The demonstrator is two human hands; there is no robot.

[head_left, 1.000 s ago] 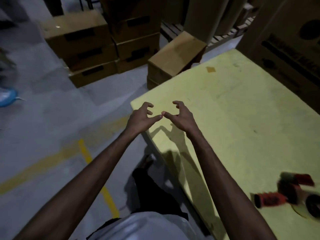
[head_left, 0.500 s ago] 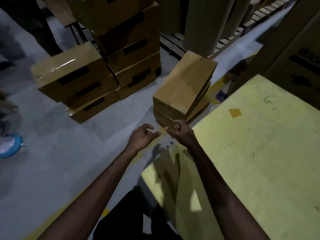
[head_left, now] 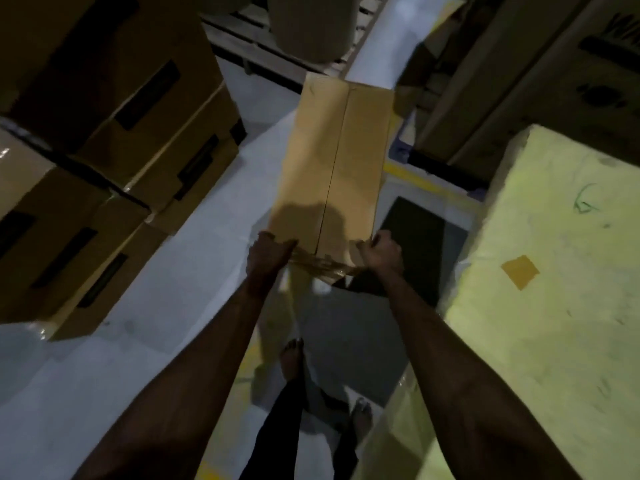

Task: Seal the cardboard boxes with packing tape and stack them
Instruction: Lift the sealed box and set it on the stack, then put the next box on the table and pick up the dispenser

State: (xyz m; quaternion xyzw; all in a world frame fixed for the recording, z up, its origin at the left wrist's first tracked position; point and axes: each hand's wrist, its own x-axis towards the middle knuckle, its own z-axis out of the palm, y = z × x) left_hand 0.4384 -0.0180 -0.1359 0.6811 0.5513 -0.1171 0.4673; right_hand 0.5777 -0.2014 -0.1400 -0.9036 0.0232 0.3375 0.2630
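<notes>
While only the head view is available, it shows the whole working area from above. A cardboard box [head_left: 329, 161] is held over the floor [head_left: 207, 271], off the left edge of the yellow bench [head_left: 554, 341] and between that bench and the stacked boxes [head_left: 114, 157] on the far left. Whether its far end rests on anything cannot be told. The left hand [head_left: 268, 258] is curled round the box's near-left corner and the right hand [head_left: 381, 254] round its near-right corner, so both grip the near end firmly. A lengthwise seam runs down the middle of the upper face with no tape visible along it. A crumpled glossy strip [head_left: 322, 266] spans the near edge between the hands; whether it is tape or film cannot be told. An orange patch [head_left: 519, 271] lies near the left edge of the bench, and no tape dispenser is in view. The step in hand appears to be fetching an unsealed box, early in the cycle for this box. The next move probably calls for carrying it across to the bench with the seam facing up, taking care to clear the bench's corner, so that tape can be laid along the seam before stacking.
</notes>
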